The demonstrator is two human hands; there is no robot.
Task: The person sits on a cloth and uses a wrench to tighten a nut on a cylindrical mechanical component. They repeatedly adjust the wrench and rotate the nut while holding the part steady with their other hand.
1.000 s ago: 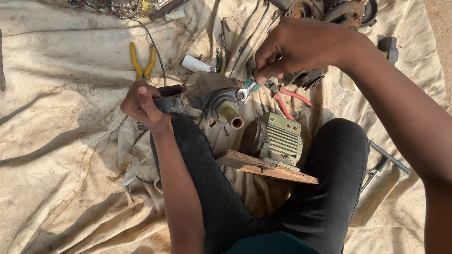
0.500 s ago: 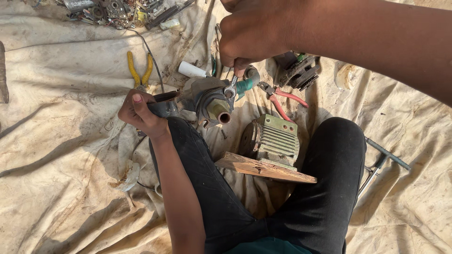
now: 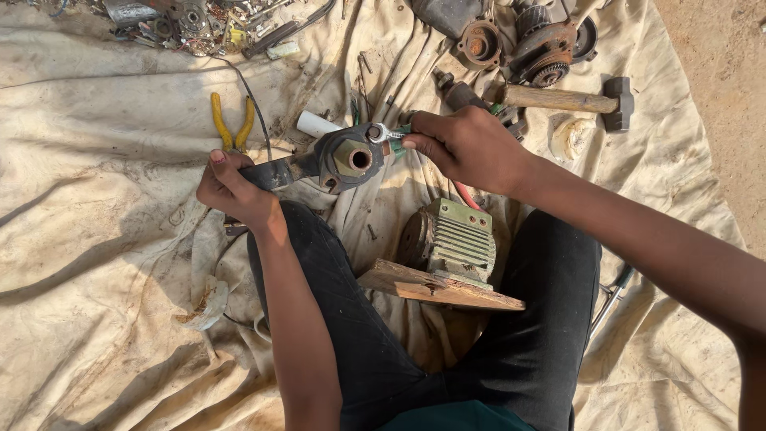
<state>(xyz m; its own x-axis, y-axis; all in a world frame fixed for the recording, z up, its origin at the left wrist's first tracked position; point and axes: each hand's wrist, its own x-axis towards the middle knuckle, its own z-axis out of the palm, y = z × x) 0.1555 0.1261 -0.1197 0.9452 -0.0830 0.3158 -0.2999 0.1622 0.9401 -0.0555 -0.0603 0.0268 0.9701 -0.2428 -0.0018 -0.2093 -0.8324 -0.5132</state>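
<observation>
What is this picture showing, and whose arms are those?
The camera sits on a person's head and looks down, so those are the person's own arms and legs. They sit on a big dusty cloth spread on the ground. The left hand grips the flat arm of a dark metal part with a round hole in it. The right hand holds a small wrench against that part. Between the legs a green ribbed metal block rests on a wooden board. Yellow-handled pliers, a hammer and rusty machine parts lie farther off.

Left hand (image 3: 231, 185) gripping metal housing (image 3: 339, 160)
</observation>
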